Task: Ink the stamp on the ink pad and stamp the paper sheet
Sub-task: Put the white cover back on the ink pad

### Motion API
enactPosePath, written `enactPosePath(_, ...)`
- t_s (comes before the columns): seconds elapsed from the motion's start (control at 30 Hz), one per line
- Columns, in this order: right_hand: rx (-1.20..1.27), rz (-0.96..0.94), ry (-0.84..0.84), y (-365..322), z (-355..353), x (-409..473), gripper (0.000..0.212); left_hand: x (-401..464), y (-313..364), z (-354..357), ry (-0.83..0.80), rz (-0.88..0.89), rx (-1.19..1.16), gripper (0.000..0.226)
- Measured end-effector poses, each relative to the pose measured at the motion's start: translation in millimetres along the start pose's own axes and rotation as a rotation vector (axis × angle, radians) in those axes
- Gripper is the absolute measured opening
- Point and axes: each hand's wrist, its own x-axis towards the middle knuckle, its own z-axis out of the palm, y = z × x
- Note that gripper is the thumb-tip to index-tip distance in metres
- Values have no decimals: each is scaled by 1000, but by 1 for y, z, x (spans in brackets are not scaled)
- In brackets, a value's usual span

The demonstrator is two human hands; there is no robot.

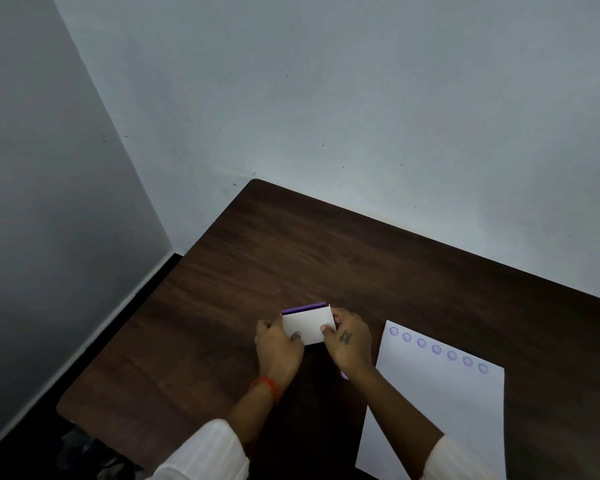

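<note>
Both hands hold a small white box with a purple edge, the ink pad (308, 323), just above the dark wooden table (326, 258). My left hand (278, 348) grips its left side with the thumb on its white face. My right hand (349, 341) grips its right side. A white paper sheet (440, 410) lies to the right, with a row of several round purple stamp marks (437, 349) along its far edge. A small purple bit (344, 375) shows under my right wrist, possibly the stamp; I cannot tell.
The table stands in a corner, with a pale wall (326, 98) behind and another at the left. The table's left edge (118, 341) drops to a dark floor with some dim objects (84, 452) at the bottom left.
</note>
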Motion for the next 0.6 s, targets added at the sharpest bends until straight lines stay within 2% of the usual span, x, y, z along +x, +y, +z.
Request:
enactPosePath(0.2, -101, 72, -39, 5, 6, 6, 42, 7, -5, 8, -10, -24, 6, 41)
enactPosePath(0.6, -133, 67, -52, 8, 8, 15, 42, 14, -13, 10, 52, 11, 6, 36)
